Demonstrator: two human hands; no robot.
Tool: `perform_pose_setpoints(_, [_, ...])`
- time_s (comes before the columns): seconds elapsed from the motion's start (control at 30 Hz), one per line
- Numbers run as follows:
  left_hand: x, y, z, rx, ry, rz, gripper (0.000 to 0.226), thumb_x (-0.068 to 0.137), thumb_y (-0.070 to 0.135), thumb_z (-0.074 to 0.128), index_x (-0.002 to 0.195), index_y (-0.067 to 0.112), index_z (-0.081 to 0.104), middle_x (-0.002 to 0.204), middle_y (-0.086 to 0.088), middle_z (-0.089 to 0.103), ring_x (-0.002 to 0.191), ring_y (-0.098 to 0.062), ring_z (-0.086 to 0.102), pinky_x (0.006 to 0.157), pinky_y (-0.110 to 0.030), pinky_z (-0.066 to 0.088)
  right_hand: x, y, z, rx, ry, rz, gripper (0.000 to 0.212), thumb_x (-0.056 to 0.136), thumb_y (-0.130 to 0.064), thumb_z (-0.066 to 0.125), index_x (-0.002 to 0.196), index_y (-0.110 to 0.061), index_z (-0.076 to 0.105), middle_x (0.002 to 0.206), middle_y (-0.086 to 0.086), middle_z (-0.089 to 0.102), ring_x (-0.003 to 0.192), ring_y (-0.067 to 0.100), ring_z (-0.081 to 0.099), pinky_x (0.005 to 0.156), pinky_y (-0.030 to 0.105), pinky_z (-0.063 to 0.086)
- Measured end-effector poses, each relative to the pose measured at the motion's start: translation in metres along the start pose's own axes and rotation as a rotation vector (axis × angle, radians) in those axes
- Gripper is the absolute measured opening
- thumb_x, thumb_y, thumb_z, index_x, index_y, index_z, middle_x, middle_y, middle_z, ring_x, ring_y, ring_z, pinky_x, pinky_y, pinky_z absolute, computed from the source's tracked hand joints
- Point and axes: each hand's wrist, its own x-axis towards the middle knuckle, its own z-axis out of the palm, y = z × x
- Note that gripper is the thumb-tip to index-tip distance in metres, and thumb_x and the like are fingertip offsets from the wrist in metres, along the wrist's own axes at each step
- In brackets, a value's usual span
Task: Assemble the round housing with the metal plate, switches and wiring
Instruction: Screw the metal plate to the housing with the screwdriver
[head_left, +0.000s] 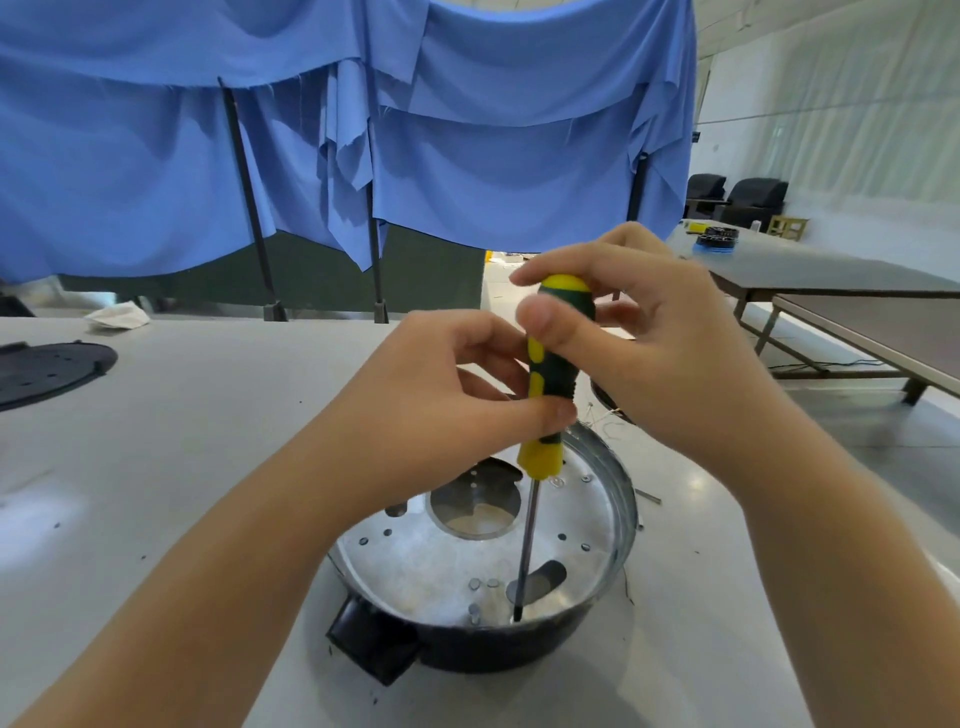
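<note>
A flat black perforated disc (49, 371) lay at the bench's (218, 415) left edge. My left hand (452, 395) pinched the lower grip of the yellow-green screwdriver (553, 374); my right hand (639, 332) curled round its top. Its steel shaft stood nearly upright, tip on the shiny holed metal plate (441, 561) inside the round black housing (498, 649) near the bench's front edge. Bare bench lay open leftward.

bare forearms (197, 561), no sleeves, short fingernails.
</note>
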Motion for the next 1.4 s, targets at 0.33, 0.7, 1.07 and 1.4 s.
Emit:
perform_pose_setpoints(0.33, [-0.001,0.002,-0.009,-0.038,-0.192,-0.011,0.039,0.07,0.025,0.068,0.109,0.028,0.068,0.094,0.01,0.075,0.087,-0.011,0.072,0.081,-0.034,0.058,-0.002,0.0,-0.019,0.255,-0.16,-0.015,0.032,0.082,-0.024,0.067,0.114,-0.023,0.067,0.097,-0.007,0.072,0.095,0.009,0.069,0.081,0.019,0.054])
perform_pose_setpoints(0.7, [-0.006,0.005,0.003,0.057,0.049,0.1,0.034,0.059,0.035,0.086,0.083,0.022,0.067,0.071,0.006,0.07,0.062,-0.01,0.069,0.058,-0.022,0.057,-0.002,-0.004,-0.001,-0.209,0.158,-0.086,0.051,0.066,-0.064,0.068,0.084,-0.017,0.058,0.083,0.001,0.057,0.076,0.015,0.054,0.067,0.032,0.046])
perform_pose_setpoints(1.07, [0.001,-0.002,-0.014,-0.118,-0.255,-0.054,0.03,0.091,0.006,0.059,0.119,0.015,0.063,0.105,0.001,0.073,0.093,-0.018,0.072,0.073,-0.036,0.061,-0.002,0.002,-0.021,0.207,-0.191,0.048,0.039,0.096,-0.007,0.048,0.13,-0.024,0.056,0.116,-0.011,0.068,0.112,0.001,0.061,0.103,0.025,0.046])
perform_pose_setpoints(1.4, [-0.002,0.002,-0.015,-0.023,-0.251,0.029,0.037,0.069,0.028,0.074,0.105,0.034,0.067,0.095,0.014,0.072,0.092,-0.006,0.069,0.081,-0.031,0.059,-0.001,-0.004,-0.014,0.126,-0.092,-0.034,0.033,0.066,-0.047,0.078,0.089,-0.033,0.06,0.085,-0.009,0.065,0.081,0.006,0.064,0.075,0.02,0.053])
